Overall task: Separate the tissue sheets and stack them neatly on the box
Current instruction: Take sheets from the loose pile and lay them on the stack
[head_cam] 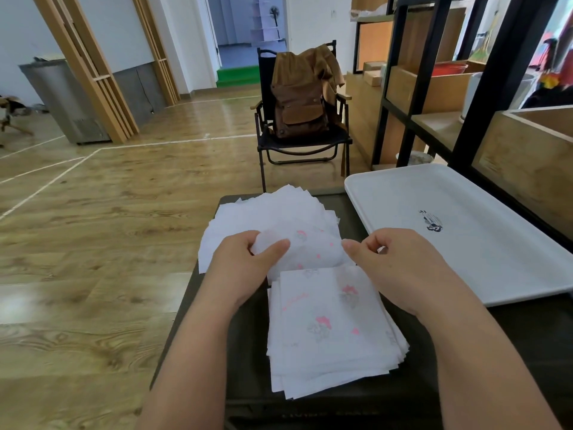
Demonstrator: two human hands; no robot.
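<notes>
Both hands pinch one thin tissue sheet (305, 248) and hold it lifted above the dark box (245, 324): the left hand (245, 262) has its thumb and curled fingers closed on the sheet's left edge, and the right hand (393, 262) has its fingertips closed at the sheet's right edge, though the exact contact there is hard to see. Going from big to small, the wooden floor (102, 243) fills the left side, and a black shelf frame (483, 97) with wooden boxes stands on the right. Behind the box is a black folding chair (302, 141) which carries a brown backpack (299, 110). A white tray (465, 231) lies just beside the box on its right, with a small dark print on it. On the box lie two groups of tissues: a loose white pile (263, 209) at the far end, spread like a fan, and a nearer stack (331, 330) with pink and grey prints, its edges not fully even. The held sheet hangs between these two groups
</notes>
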